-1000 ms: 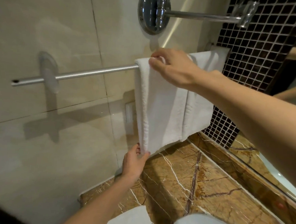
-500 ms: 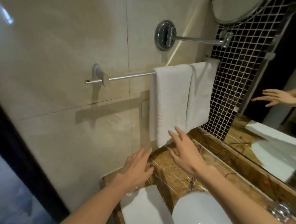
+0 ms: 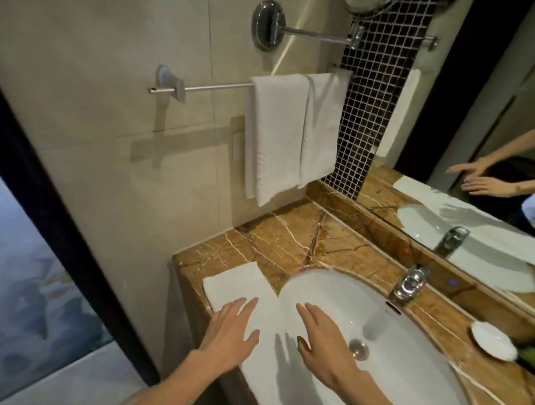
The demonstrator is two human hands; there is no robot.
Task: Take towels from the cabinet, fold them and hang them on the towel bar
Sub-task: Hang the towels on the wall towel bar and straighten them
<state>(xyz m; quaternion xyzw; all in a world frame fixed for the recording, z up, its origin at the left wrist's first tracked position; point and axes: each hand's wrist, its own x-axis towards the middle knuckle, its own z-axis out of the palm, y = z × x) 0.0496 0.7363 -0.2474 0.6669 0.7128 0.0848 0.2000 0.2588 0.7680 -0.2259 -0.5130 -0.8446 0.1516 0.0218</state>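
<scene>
Two folded white towels hang side by side on the right half of the steel towel bar [image 3: 217, 87]: the left towel [image 3: 276, 134] and the right towel [image 3: 321, 127]. A third white towel [image 3: 239, 285] lies flat on the marble counter's left front corner and reaches the sink's rim. My left hand [image 3: 230, 334] hovers over that towel's near end, fingers spread and holding nothing. My right hand [image 3: 323, 343] is spread open above the sink bowl, also empty.
The white sink [image 3: 391, 366] fills the counter's [image 3: 289, 235] front, with a chrome faucet [image 3: 410, 283] behind it. A small white dish [image 3: 492, 341] sits at the right. A mirror [image 3: 484, 121] covers the right wall; a swing-arm mirror mount [image 3: 267, 25] is above the bar.
Both hands let go of the hung towel and dropped from the bar to the counter front. The view pulled back and down, bringing the sink and the flat towel into sight.
</scene>
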